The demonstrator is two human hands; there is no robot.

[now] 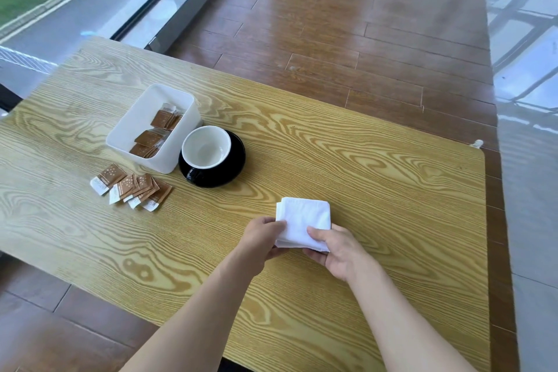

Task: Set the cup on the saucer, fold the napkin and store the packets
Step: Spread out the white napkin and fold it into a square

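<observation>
Head view: the napkin point(303, 222), a soft, light cloth, likely limp and prone to unfolding, is best pinched at its near corners through all layers. It appears as a white, roughly square folded pad with stacked edges at its left side, lying on the table point(377, 178) near the front edge. The left hand point(262, 240) grips its near-left corner; the right hand point(335, 251) clamps the near-right corner, thumb on top. The cup point(206, 146) sits on the black saucer point(226, 174); some packets point(133, 186) lie loose beside the box point(142, 127), others inside
</observation>
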